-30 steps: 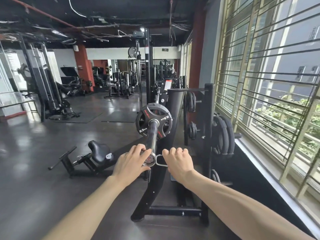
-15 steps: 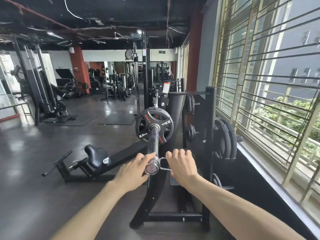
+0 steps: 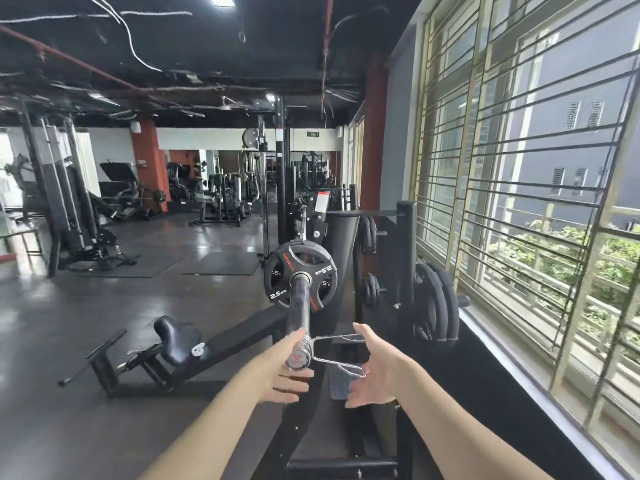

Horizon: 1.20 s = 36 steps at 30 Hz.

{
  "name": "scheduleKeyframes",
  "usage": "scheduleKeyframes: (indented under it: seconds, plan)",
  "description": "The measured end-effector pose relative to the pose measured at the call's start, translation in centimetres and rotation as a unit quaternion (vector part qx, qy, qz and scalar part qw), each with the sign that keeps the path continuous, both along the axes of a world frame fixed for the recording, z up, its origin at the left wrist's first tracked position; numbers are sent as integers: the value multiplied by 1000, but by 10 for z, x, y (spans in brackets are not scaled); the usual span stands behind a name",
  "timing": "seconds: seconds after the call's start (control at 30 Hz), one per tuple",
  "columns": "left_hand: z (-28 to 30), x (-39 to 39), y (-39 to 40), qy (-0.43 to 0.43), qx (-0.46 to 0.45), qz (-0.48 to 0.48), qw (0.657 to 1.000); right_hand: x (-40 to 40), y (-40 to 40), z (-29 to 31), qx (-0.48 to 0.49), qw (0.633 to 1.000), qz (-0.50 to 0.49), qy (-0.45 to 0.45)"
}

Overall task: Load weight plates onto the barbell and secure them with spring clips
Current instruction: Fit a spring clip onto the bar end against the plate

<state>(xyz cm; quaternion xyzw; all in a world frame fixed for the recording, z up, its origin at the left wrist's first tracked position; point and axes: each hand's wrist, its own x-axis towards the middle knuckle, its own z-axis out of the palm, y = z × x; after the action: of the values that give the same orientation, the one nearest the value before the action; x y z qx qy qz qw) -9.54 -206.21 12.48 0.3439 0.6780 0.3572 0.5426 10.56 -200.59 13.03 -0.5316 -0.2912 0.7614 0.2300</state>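
Cupping under the chrome barbell sleeve [image 3: 300, 315], the left hand [image 3: 277, 372] lies loosely open; a silver wire spring clip [image 3: 329, 351] sits at the sleeve's near end, a black 2.5 kg plate [image 3: 300, 276] farther along, and the right hand [image 3: 377, 368] spreads open beside the clip's handles.
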Motion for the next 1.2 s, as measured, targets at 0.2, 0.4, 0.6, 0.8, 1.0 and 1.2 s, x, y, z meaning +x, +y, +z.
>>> scheduleKeyframes:
  seconds: [0.2,0.4,0.6,0.8,1.0,1.2]
  plan:
    - [-2,-9,8,-43,-2,-15,999,-5,1,-4,-15,999,-37,24]
    - [-1,-15,14,-70,12,-21,997,-2,11,-22,13,998,-40,43]
    - [-7,-15,16,-128,27,-4,991,-13,7,-26,84,988,-123,45]
    - [-22,-18,22,-210,45,11,977,-13,18,-34,121,979,-148,72]
    - [-20,-26,56,-313,80,35,946,-31,61,-22,162,973,-162,36]
    - [-10,-41,114,-286,48,46,956,-54,124,-24,157,972,-171,32]
